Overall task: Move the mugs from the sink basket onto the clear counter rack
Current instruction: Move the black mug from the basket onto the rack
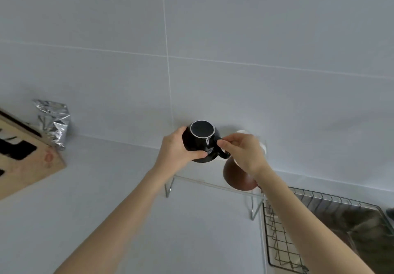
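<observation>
At the far left edge of the frame a wooden board [25, 152] with black cut-out shapes juts in at an angle. Just right of it, against the pale tiled wall [234, 28], stands a crumpled foil bag [54, 122]. The white tabletop [96, 199] fills the lower left.

In the middle of the frame, two bare forearms reach up from the bottom edge. The left hand [177, 152] is wrapped around the left side of a black mug [202, 143], thumb pressed on its rounded body. The mug is upside down, its base with a thin white ring facing the camera. The right hand [241, 152] pinches the mug's handle with fingertips [222, 144] closed on it. Both hands are clamped on this mug, which is held over the left part of the clear rack [191, 179]; whether it touches the rack cannot be told.

The rack, on thin metal legs, stands on the tabletop below centre. Toward its right end sits a brown mug [236, 177], upside down, partly hidden by the right wrist. Behind the right hand a white mug [261, 143] peeks out.

At the lower right, a wire basket [283, 241] rests in the sink [366, 231], just beside the rack's right legs.
</observation>
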`<control>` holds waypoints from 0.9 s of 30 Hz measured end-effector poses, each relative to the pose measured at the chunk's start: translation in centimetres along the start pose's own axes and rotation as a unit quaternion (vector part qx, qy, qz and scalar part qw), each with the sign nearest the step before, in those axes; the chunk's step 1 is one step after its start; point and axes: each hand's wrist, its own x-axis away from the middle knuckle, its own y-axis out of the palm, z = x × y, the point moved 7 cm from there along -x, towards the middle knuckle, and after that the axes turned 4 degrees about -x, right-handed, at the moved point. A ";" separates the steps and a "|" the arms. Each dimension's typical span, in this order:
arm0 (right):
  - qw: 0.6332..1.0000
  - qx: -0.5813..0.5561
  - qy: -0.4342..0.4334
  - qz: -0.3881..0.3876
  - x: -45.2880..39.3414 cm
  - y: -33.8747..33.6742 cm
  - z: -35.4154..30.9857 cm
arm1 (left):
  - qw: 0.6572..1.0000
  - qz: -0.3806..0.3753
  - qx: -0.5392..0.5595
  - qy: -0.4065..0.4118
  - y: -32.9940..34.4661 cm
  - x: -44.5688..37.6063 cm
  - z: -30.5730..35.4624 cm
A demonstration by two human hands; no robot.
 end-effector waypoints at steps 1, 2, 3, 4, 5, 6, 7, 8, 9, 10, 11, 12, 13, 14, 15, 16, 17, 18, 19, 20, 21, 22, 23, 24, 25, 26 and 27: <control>1.000 0.000 0.006 -0.012 -0.3 1.1 0.3 | 1.000 0.003 -0.001 -0.008 -0.4 0.0 -1.1; 1.000 0.004 0.013 -0.024 -0.6 2.1 0.7 | 1.000 0.007 -0.004 -0.016 -0.6 0.0 -2.0; 0.999 0.009 0.019 -0.034 -0.9 3.0 1.0 | 1.000 0.011 -0.007 -0.024 -0.9 0.0 -2.9; 0.999 0.013 0.027 -0.041 -1.3 3.9 1.4 | 0.999 0.013 -0.011 -0.030 -1.1 -0.1 -3.9; 0.998 0.013 0.036 -0.046 -1.4 4.3 1.7 | 0.999 0.016 -0.012 -0.035 -1.0 -0.1 -4.5; 0.998 0.010 0.046 -0.049 -1.6 4.7 2.1 | 0.999 0.019 -0.010 -0.039 -0.9 -0.2 -5.1; 0.997 0.006 0.054 -0.051 -1.9 5.1 2.6 | 0.999 0.019 -0.008 -0.041 -0.8 -0.4 -5.6; 0.997 0.004 0.062 -0.051 -2.2 5.4 3.1 | 0.999 0.018 -0.007 -0.042 -0.5 -0.5 -6.1; 0.996 0.004 0.068 -0.052 -2.4 5.5 3.5 | 0.999 0.015 -0.008 -0.043 -0.2 -0.7 -6.4; 0.996 0.005 0.071 -0.053 -2.5 5.5 3.9 | 0.999 0.015 -0.009 -0.045 0.1 -0.8 -6.7; 0.996 0.007 0.074 -0.054 -2.7 5.5 4.3 | 0.999 0.014 -0.009 -0.047 0.3 -0.9 -7.0; 0.996 0.011 0.077 -0.055 -2.9 5.5 4.7 | 0.999 0.010 -0.010 -0.049 0.7 -1.0 -7.3; 0.995 0.013 0.080 -0.056 -3.0 5.5 5.0 | 0.999 0.008 -0.012 -0.051 0.9 -1.1 -7.5; 0.995 0.013 0.085 -0.060 -3.2 5.5 5.3 | 0.998 0.007 -0.012 -0.053 1.2 -1.2 -7.8; 0.994 0.012 0.089 -0.065 -3.3 5.6 5.6 | 0.998 0.009 -0.014 -0.057 1.4 -1.2 -8.1; 0.993 0.012 0.092 -0.070 -3.4 5.8 5.9 | 0.998 0.011 -0.014 -0.060 1.5 -1.2 -8.3; 0.993 0.011 0.094 -0.073 -3.6 5.9 6.1 | 0.998 0.013 -0.016 -0.063 1.7 -1.2 -8.6; 0.993 0.012 0.095 -0.075 -3.7 6.1 6.4 | 0.998 0.014 -0.016 -0.065 1.8 -1.1 -8.8; 0.992 0.013 0.095 -0.077 -3.8 6.2 6.6 | 0.997 0.016 -0.016 -0.068 2.0 -1.1 -9.1; 0.992 0.015 0.096 -0.079 -3.8 6.3 6.8 | 0.997 0.018 -0.016 -0.071 2.1 -1.0 -9.3; 0.992 0.015 0.096 -0.082 -3.9 6.4 7.0 | 0.997 0.022 -0.016 -0.073 2.2 -0.9 -9.4; 0.992 0.017 0.095 -0.085 -3.9 6.5 7.1 | 0.997 0.024 -0.017 -0.076 2.3 -0.8 -9.6; 0.991 0.021 0.093 -0.089 -3.9 6.6 7.2 | 0.996 0.028 -0.019 -0.079 2.4 -0.7 -9.7; 0.991 0.025 0.092 -0.092 -3.9 6.7 7.3 | 0.996 0.031 -0.022 -0.081 2.5 -0.6 -9.9; 0.991 0.029 0.091 -0.094 -4.0 6.8 7.5 | 0.996 0.033 -0.025 -0.082 2.5 -0.5 -10.0; 0.991 0.033 0.091 -0.093 -3.9 6.9 7.6 | 0.996 0.035 -0.027 -0.083 2.5 -0.4 -10.1; 0.991 0.035 0.092 -0.093 -3.9 6.9 7.6 | 0.995 0.036 -0.029 -0.083 2.6 -0.4 -10.3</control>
